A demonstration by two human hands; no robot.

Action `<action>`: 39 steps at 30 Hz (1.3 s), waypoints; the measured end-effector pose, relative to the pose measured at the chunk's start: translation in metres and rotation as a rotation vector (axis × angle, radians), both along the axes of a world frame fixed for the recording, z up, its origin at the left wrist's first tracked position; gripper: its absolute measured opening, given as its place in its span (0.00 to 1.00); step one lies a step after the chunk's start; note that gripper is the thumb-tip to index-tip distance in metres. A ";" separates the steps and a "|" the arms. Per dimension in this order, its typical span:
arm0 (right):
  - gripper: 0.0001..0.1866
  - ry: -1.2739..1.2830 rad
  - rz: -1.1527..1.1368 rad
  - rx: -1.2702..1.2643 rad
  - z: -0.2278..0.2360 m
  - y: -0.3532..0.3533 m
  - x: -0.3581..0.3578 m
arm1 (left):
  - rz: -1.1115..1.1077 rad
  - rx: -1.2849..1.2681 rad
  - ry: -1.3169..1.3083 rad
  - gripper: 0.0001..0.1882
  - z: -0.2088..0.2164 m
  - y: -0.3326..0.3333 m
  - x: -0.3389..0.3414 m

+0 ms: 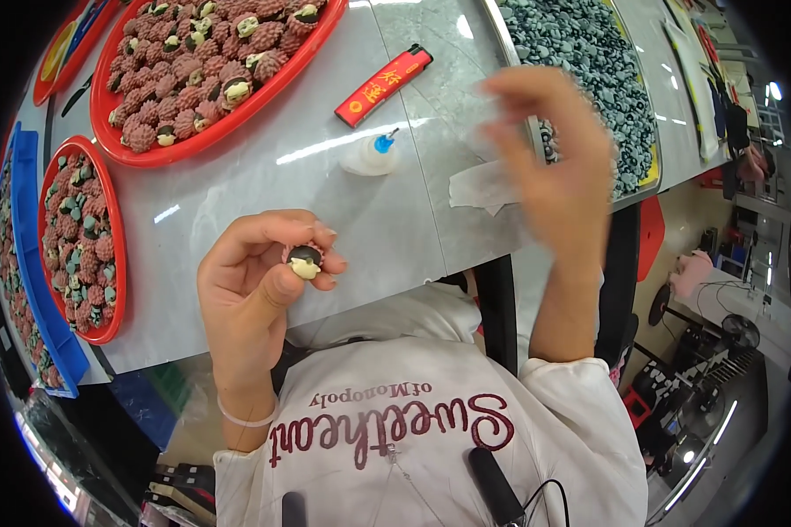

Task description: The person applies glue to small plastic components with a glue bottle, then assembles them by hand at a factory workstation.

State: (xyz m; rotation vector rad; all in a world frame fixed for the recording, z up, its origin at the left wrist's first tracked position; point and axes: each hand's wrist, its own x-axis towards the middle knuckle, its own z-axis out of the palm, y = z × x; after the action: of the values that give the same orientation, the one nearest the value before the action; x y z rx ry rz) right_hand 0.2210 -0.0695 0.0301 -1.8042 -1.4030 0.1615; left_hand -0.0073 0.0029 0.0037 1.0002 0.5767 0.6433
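Between the thumb and fingers of my left hand (pixel 259 272) is a small pink ridged piece with a black-and-cream figure (pixel 304 262) on its face. It is held above the near edge of the table. My right hand (pixel 558 167) is raised at the left side of a tray of small dark grey-green pieces (pixel 584 79). Motion smears its fingers, so whether they hold anything cannot be made out. A small clear bottle with a blue tip (pixel 371 155) stands between the hands, farther back. Behind it lies a red lighter (pixel 384 85).
A large red tray (pixel 180 153) of pink ridged pieces is at the back left. A smaller red tray (pixel 119 255) of similar pieces sits nearer, beside a blue bin (pixel 28 228). White tissue (pixel 483 186) lies by the dark pieces' tray. The grey table (pixel 237 189) ends just before me.
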 end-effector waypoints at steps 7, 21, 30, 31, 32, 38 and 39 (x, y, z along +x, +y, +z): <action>0.07 -0.304 -0.279 -0.217 -0.001 -0.026 0.047 | -0.006 -0.027 -0.074 0.17 -0.002 0.002 0.004; 0.12 0.874 0.060 0.158 0.014 -0.042 0.040 | 0.012 -0.043 -0.119 0.16 -0.001 0.002 -0.002; 0.12 1.190 0.292 0.100 0.004 -0.037 0.007 | 0.008 -0.050 -0.199 0.15 0.010 -0.007 0.002; 0.12 1.230 0.315 0.085 0.005 -0.034 0.000 | -0.001 -0.030 -0.138 0.18 0.011 -0.008 0.004; 0.12 1.270 0.338 0.069 0.006 -0.031 -0.006 | -0.011 -0.012 -0.077 0.21 0.012 -0.009 0.006; 0.14 0.877 0.306 0.090 0.013 -0.023 -0.051 | -0.021 -0.094 -0.131 0.23 0.014 -0.013 0.015; 0.15 0.852 0.331 0.096 0.014 -0.021 -0.057 | -0.012 -0.095 -0.123 0.23 0.014 -0.013 0.013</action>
State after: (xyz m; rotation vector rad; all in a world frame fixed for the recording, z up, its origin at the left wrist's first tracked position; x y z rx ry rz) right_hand 0.1641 -0.0908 0.0442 -1.1676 -1.0289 0.9020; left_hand 0.0054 -0.0101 0.0173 0.8689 0.4882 0.6559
